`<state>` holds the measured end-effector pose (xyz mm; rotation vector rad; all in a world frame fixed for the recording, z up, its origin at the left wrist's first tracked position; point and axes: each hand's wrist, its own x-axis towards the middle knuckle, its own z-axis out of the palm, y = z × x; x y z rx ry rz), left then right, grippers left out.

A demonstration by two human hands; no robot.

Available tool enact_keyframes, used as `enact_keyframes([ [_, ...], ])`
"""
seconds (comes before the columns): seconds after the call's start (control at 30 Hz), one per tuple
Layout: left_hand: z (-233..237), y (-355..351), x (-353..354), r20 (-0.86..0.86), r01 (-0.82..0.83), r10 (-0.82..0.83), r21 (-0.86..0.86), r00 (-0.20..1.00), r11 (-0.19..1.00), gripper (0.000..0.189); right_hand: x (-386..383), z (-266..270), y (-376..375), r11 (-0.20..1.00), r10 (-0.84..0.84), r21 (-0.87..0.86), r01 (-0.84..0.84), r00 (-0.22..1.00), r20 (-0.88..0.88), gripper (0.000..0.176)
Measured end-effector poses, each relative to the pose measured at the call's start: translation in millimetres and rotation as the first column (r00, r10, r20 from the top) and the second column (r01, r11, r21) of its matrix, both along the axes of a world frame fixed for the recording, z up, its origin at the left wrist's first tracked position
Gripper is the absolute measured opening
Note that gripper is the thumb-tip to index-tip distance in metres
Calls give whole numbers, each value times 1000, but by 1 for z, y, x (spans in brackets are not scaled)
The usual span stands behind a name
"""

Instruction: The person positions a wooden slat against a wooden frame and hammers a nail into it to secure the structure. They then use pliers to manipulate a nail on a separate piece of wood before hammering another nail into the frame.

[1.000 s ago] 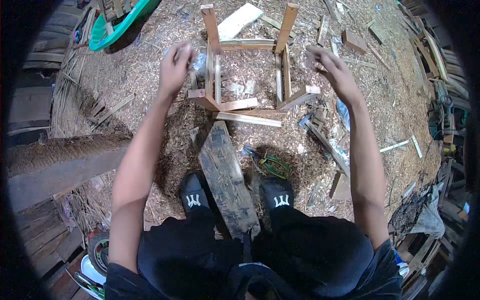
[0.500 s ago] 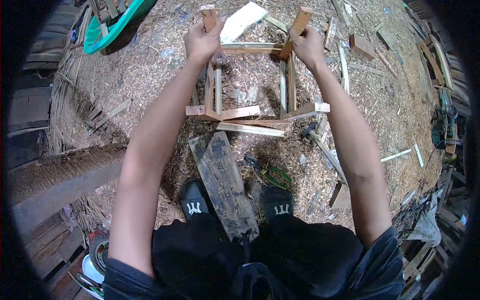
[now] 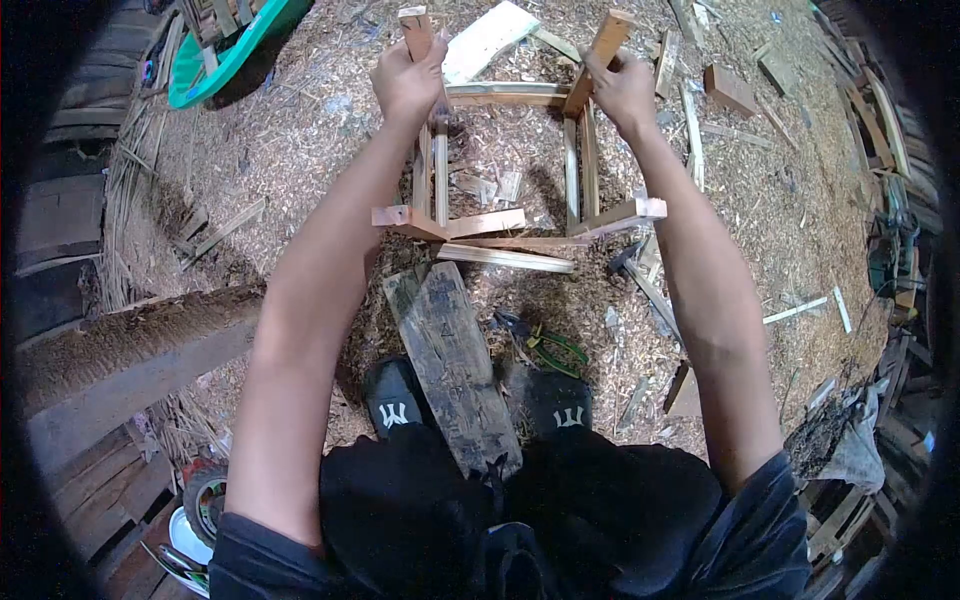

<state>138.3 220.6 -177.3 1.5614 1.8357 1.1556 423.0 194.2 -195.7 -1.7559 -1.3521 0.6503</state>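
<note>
A small wooden stool frame (image 3: 505,225) lies upside down on the sawdust-covered ground in front of me, its legs pointing up. My left hand (image 3: 405,80) is closed around the far left leg. My right hand (image 3: 622,88) is closed around the far right leg. Both arms are stretched forward over the frame. A light crossbar (image 3: 505,95) joins the two gripped legs.
A dark weathered plank (image 3: 450,365) lies between my shoes. Green-handled pliers (image 3: 545,345) rest beside my right shoe. A green tub (image 3: 225,50) sits at the far left, a heavy beam (image 3: 120,350) at the near left. Wood offcuts and slats litter the right side.
One second ago both hands hovered open above the frame; they then closed on its two far legs. Since half a second ago the grip has held and the frame has barely shifted.
</note>
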Motion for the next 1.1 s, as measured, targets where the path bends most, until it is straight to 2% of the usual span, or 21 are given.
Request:
enact_keyframes([
  [0.07, 1, -7, -3, 58, 74, -69, -76, 996, 994, 48, 1, 10, -16, 990, 131, -44, -133, 990, -49, 72],
  [0.1, -4, -16, -11, 229, 264, -251, -26, 941, 964, 66, -1, 7, -32, 987, 153, -58, -151, 988, 27, 87],
  [0.17, -60, -33, -44, 233, 203, -181, -78, 956, 976, 73, 1, -12, -68, 989, 128, -77, -123, 989, 68, 88],
  [0.23, -73, -55, -54, 232, 145, -110, -139, 967, 980, 80, 8, -49, -106, 978, 21, -209, -26, 999, -29, 85],
  [0.27, -64, -73, -56, 153, 118, -74, -301, 985, 946, 79, 0, -53, -122, 968, 2, -248, -41, 988, -152, 73],
  [0.3, -54, -86, -57, 67, 75, -50, -450, 997, 890, 79, -1, -58, -129, 977, 42, -202, -72, 988, -150, 64],
  [0.33, -41, -93, -54, 62, 72, -49, -450, 997, 890, 79, -2, -61, -131, 983, 81, -154, -104, 986, -147, 56],
  [0.4, -21, -101, -40, 42, 224, -229, -433, 973, 873, 74, -9, -44, -126, 973, 35, -218, -73, 984, -173, 51],
  [0.47, -39, -99, -42, 19, 210, -221, -407, 975, 889, 64, -6, -49, -120, 960, -12, -276, -42, 982, -190, 45],
  [0.53, -53, -100, -43, 118, 218, -192, -279, 974, 935, 48, -1, -73, -117, 985, 58, -157, -71, 995, -85, 38],
  [0.63, -62, -92, -40, 205, 201, -140, -315, 969, 928, 35, -1, -77, -122, 999, 48, -26, -47, 998, 39, 36],
  [0.67, -50, -89, -34, 205, 202, -142, -313, 968, 928, 35, -5, -64, -122, 999, 47, -23, -46, 998, 39, 36],
  [0.73, -24, -80, -20, 29, 169, -168, -324, 985, 931, 32, -5, -37, -123, 996, -61, -68, 61, 998, -1, 37],
  [0.77, -18, -76, -13, 75, 188, -174, -272, 982, 944, 34, 2, -26, -118, 997, -24, -78, 19, 997, -68, 42],
  [0.8, -13, -68, -6, 80, 194, -179, -271, 981, 943, 34, 4, -18, -117, 991, -125, -35, 125, 992, 12, 36],
  [0.87, -10, -45, 9, 81, 336, -326, -241, 942, 911, 34, 24, -8, -111, 994, -105, 15, 104, 982, 157, 32],
  [0.9, -9, -35, 20, -11, 322, -337, -266, 941, 909, 33, 37, -11, -106, 993, -115, 11, 115, 980, 164, 32],
  [1.0, -32, -28, 47, 71, 394, -388, -213, 919, 894, 36, 66, -40, -101, 983, -114, -117, 139, 973, 199, 31],
  [1.03, -40, -37, 55, 302, 360, -267, -315, 915, 878, 34, 65, -50, -106, 990, -88, -88, 107, 977, 196, 32],
  [1.07, -45, -38, 58, 303, 367, -272, -320, 913, 873, 34, 67, -57, -110, 995, -61, -61, 74, 979, 194, 33],
  [1.1, -49, -39, 60, 242, 322, -247, -351, 938, 879, 33, 66, -66, -113, 990, -118, -37, 133, 957, 263, 32],
])
